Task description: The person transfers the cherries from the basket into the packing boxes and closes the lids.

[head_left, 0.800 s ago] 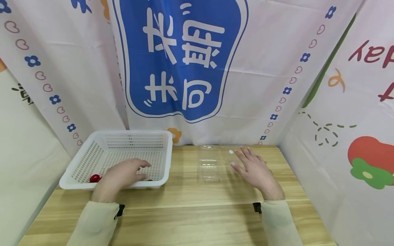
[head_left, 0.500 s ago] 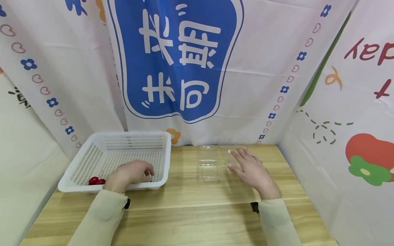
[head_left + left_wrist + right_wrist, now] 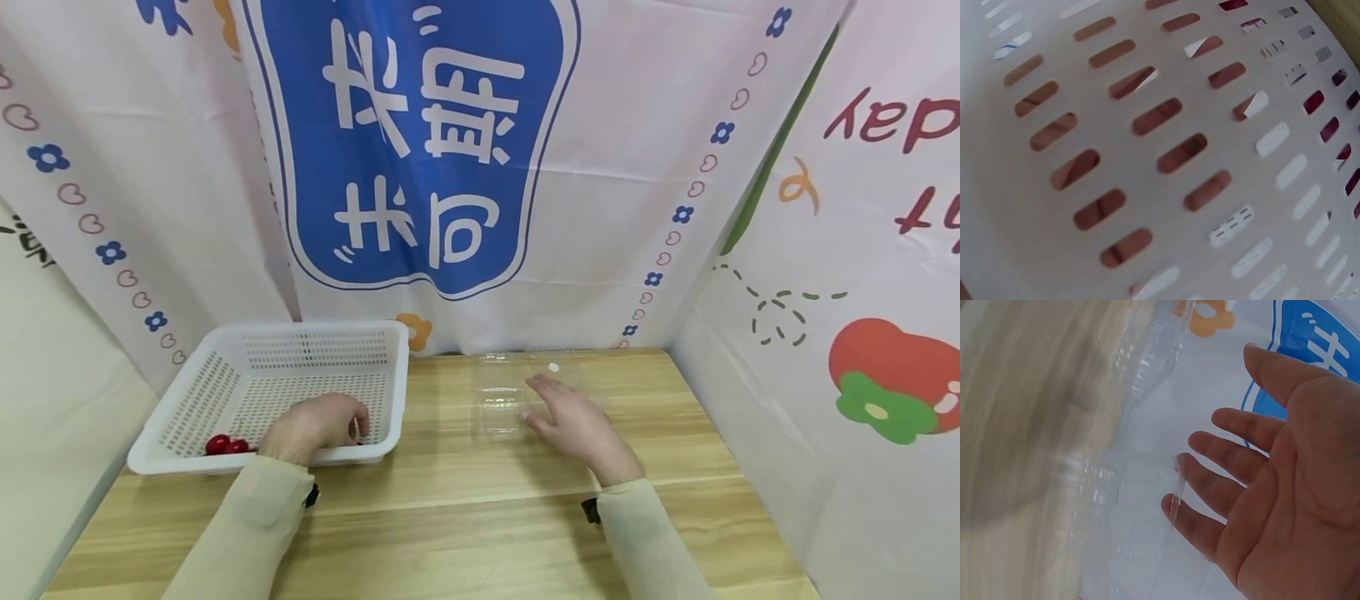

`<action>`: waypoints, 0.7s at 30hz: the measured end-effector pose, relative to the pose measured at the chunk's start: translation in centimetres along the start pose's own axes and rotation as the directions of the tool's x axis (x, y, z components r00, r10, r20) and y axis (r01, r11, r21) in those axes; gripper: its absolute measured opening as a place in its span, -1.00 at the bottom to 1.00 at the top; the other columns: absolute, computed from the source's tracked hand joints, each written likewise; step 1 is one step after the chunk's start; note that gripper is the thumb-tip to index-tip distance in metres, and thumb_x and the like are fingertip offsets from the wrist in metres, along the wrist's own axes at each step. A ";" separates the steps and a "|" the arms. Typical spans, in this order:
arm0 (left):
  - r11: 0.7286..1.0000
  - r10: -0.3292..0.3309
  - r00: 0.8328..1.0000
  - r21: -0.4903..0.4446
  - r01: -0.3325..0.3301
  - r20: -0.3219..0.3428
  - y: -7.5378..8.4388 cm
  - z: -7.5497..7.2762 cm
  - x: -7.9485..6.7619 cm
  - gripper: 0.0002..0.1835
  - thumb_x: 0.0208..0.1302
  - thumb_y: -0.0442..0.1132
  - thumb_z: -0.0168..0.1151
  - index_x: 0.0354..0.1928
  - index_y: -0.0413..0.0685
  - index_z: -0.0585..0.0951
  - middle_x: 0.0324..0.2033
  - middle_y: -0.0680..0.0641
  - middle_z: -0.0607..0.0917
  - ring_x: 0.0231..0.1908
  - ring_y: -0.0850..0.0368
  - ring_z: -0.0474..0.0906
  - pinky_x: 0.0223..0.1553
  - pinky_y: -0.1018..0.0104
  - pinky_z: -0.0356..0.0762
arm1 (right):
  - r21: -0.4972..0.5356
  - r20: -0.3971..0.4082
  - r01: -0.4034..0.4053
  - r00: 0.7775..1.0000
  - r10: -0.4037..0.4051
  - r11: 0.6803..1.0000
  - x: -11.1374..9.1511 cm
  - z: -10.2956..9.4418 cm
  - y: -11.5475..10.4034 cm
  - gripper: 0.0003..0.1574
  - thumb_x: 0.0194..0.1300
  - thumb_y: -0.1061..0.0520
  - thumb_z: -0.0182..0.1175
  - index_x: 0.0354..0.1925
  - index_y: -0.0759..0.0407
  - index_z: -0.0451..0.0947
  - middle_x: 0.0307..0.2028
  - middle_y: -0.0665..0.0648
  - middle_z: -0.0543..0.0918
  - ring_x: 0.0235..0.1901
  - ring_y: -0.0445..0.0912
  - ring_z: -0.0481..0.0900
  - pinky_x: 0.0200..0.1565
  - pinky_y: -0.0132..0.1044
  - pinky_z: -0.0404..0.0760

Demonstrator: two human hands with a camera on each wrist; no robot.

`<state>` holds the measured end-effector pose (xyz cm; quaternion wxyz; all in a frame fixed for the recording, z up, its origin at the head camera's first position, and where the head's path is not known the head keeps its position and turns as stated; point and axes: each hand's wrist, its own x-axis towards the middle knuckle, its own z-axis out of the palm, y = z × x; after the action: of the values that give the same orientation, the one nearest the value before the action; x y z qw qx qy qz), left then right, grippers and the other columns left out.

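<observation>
White basket (image 3: 402, 367): at the left on the wood-grain table (image 3: 450, 533), floor down and rim up, long side facing the person. This placing presumably keeps the contents in and allows a low reach over the near rim.

Clear container (image 3: 498, 393): right of the basket and apart from it, lying on the table near the patterned cloth (image 3: 622, 125). Its hollow side appears to face up, probably so that it can take contents.

Right hand (image 3: 573, 421): over the right part of the container; fingers nearly straight and spread, grasping nothing. In the right wrist view, a clear edge crosses near the ring and little fingertips; contact cannot be confirmed. Likely purpose: steadying the plastic.

Left hand (image 3: 318, 423): reaches over the near rim into the basket, fingers bent downward. Whether they hold anything cannot be told; the slotted wall hides most of them in the left wrist view.

Red pieces (image 3: 218, 444): two glossy rounds visible inside the basket's near-left corner, just left of the left wrist, clear of the visible fingers. More dark red shows through the slots.

White spot (image 3: 553, 367): on the container's right part, just beyond the right fingertips.
</observation>
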<state>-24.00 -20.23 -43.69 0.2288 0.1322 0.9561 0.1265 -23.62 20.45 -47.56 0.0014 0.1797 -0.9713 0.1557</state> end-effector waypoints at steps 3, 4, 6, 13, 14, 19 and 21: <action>1.000 0.001 1.000 -0.004 -0.001 -0.001 0.1 0.1 0.1 -0.85 0.19 -0.33 0.49 -0.23 0.02 0.74 -0.33 0.02 0.70 -0.27 0.11 0.55 -0.26 0.25 0.52 | 0.004 0.025 -0.007 1.000 0.007 1.000 0.0 0.5 -0.7 -0.12 0.54 -0.29 0.16 0.62 -0.01 0.22 0.63 0.14 0.27 0.60 0.14 0.31 0.58 0.20 0.34; 1.000 0.003 1.000 -0.007 -0.003 -0.001 0.1 0.2 0.2 -0.86 0.18 -0.33 0.50 -0.24 0.02 0.74 -0.33 0.02 0.70 -0.27 0.11 0.54 -0.27 0.25 0.51 | 0.003 0.030 -0.007 1.000 0.007 1.000 0.0 0.7 -1.0 -0.12 0.54 -0.29 0.15 0.62 0.00 0.21 0.63 0.14 0.27 0.60 0.14 0.31 0.58 0.20 0.34; 1.000 0.010 1.000 -0.008 -0.010 -0.001 0.2 0.2 0.2 -0.87 0.18 -0.31 0.51 -0.27 0.03 0.74 -0.35 0.02 0.70 -0.28 0.12 0.54 -0.28 0.26 0.50 | -0.014 0.038 -0.003 0.999 0.004 1.000 0.0 1.0 -1.4 -0.11 0.55 -0.30 0.14 0.63 0.00 0.21 0.63 0.13 0.27 0.60 0.14 0.30 0.59 0.19 0.33; 1.000 0.008 1.000 -0.019 -0.008 0.012 0.2 0.4 0.4 -0.89 0.19 -0.31 0.48 -0.32 0.06 0.72 -0.35 0.03 0.71 -0.29 0.13 0.55 -0.29 0.26 0.50 | -0.050 0.048 0.016 0.999 -0.014 0.999 0.0 1.8 -2.2 -0.12 0.54 -0.29 0.16 0.61 0.04 0.24 0.62 0.14 0.30 0.59 0.16 0.32 0.58 0.22 0.34; 1.000 0.005 1.000 -0.028 -0.004 0.017 0.3 0.4 0.4 -0.90 0.20 -0.31 0.47 -0.31 0.06 0.73 -0.34 0.03 0.72 -0.28 0.13 0.55 -0.28 0.26 0.50 | -0.050 0.049 0.015 0.999 -0.013 0.999 0.0 1.8 -2.3 -0.12 0.54 -0.29 0.16 0.61 0.04 0.24 0.61 0.14 0.30 0.59 0.15 0.33 0.57 0.23 0.35; 0.998 0.032 0.999 -0.047 -0.031 0.012 0.6 0.9 0.5 -0.88 0.24 -0.32 0.45 -0.32 0.10 0.72 -0.30 0.07 0.72 -0.24 0.14 0.54 -0.20 0.25 0.53 | -0.068 0.049 0.013 0.999 -0.010 0.998 0.0 2.1 -2.2 -0.12 0.54 -0.31 0.15 0.61 0.03 0.24 0.61 0.12 0.31 0.58 0.15 0.34 0.55 0.26 0.37; 0.998 0.048 0.999 -0.046 -0.048 0.006 0.8 1.1 0.5 -0.86 0.26 -0.33 0.45 -0.33 0.13 0.71 -0.29 0.08 0.73 -0.23 0.14 0.54 -0.17 0.24 0.54 | -0.069 0.048 0.012 0.999 -0.009 0.998 0.0 2.1 -2.2 -0.12 0.54 -0.31 0.15 0.60 0.03 0.25 0.61 0.12 0.31 0.58 0.16 0.35 0.53 0.29 0.38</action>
<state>-23.80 -19.11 -44.61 0.2323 0.1502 0.9487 0.1534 -22.72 17.86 -48.92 -0.0147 0.1884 -0.9749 0.1178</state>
